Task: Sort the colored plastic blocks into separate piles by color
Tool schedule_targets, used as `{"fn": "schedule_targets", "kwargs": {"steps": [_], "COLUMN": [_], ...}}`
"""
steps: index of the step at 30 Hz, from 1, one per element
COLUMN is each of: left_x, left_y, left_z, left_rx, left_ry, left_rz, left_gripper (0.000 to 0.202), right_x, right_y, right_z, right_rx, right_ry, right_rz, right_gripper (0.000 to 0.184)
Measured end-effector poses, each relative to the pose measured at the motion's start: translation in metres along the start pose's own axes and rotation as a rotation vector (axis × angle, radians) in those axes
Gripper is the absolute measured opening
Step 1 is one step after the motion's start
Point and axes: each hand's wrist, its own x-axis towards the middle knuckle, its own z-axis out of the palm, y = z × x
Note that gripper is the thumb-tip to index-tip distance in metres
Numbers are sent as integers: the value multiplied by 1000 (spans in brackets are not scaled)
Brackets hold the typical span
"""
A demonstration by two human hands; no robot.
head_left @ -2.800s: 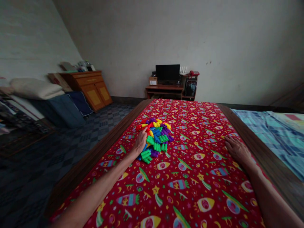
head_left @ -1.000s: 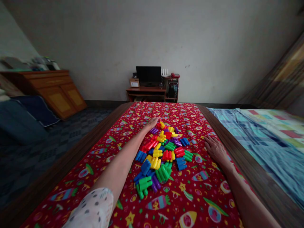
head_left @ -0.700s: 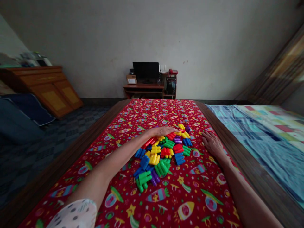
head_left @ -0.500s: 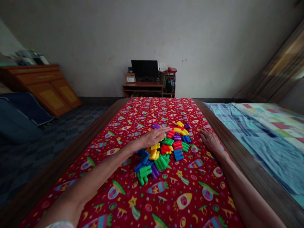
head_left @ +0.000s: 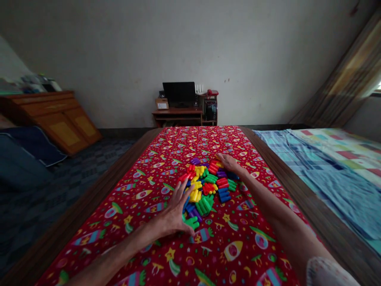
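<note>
A heap of colourful plastic building blocks lies on the red patterned cloth [head_left: 220,246]. My left hand [head_left: 177,210] rests against the heap's near left side, fingers spread, with a green block [head_left: 192,222] between thumb and fingers at its edge. At the far right of the heap, my right hand [head_left: 230,163] lies with its fingers stretched out over some blocks, partly hiding them. Between the hands are a red block [head_left: 222,182], a yellow block [head_left: 195,196], a larger green block [head_left: 204,205] and a blue block [head_left: 224,195]. Neither hand is closed around a block.
The cloth covers a long brown table [head_left: 131,157]. Beyond it stands a desk [head_left: 178,113] with a monitor [head_left: 179,94]. A bed with a checked sheet [head_left: 333,159] is on the right, and a wooden cabinet [head_left: 64,123] is at the left.
My left hand has come back from above the heap to its near left side, and the blocks there have shifted right. My right hand has moved left from the cloth onto the heap's far right.
</note>
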Motion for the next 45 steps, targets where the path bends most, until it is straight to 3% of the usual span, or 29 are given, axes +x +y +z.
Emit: {"fn": "schedule_targets", "kwargs": {"steps": [4, 7, 10, 13, 17, 21, 24, 27, 30, 33, 36, 40, 43, 45], "left_x": [17, 33, 34, 15, -12, -3, 18, 33, 41, 54, 73, 88, 76, 56], "left_y": [15, 11, 8, 13, 23, 25, 21, 11, -5, -21, -30, -29, -31, -34], "left_z": [6, 1, -9, -17, -8, 4, 5, -3, -14, -19, -14, -12, -26, -35], "left_rx": [75, 104, 114, 124, 181, 222, 217, 177, 119, 35, -101, -235, -250, -207], "left_ry": [14, 64, 148, 198, 74, 93, 129, 192, 338, 433, 385, 246, 258, 254], "left_rz": [27, 23, 37, 70, 168, 133, 120, 72, -31, -133, -240, -245, -253, -229], "left_gripper": [123, 120, 110, 106, 105, 95, 98, 91, 82, 70, 65, 67, 68, 70], "right_x": [-22, -40, -50, -58, -76, -96, -107, -122, -148, -171, -168, -136, -131, -147], "right_y": [-19, -25, -13, 7, 7, -30, -55, -66, -68, -69, -72, -73, -69, -64], "right_z": [15, 4, -16, -20, 8, 34, 30, 14, 0, 0, 12, 24, 11, -5], "right_rx": [88, 150, 142, 76, 27, 134, 165, 74, -64, -208, -295, -296, -254, -238], "right_ry": [-34, -38, 54, 115, 50, -11, -50, -70, -140, -254, -263, -135, -94, -100], "right_rz": [-172, -285, -226, -98, -127, -270, -272, -309, -496, -660, -653, -583, -549, -537], "right_gripper": [62, 69, 66, 64, 61, 57, 58, 61, 69, 75, 66, 60, 61, 65]}}
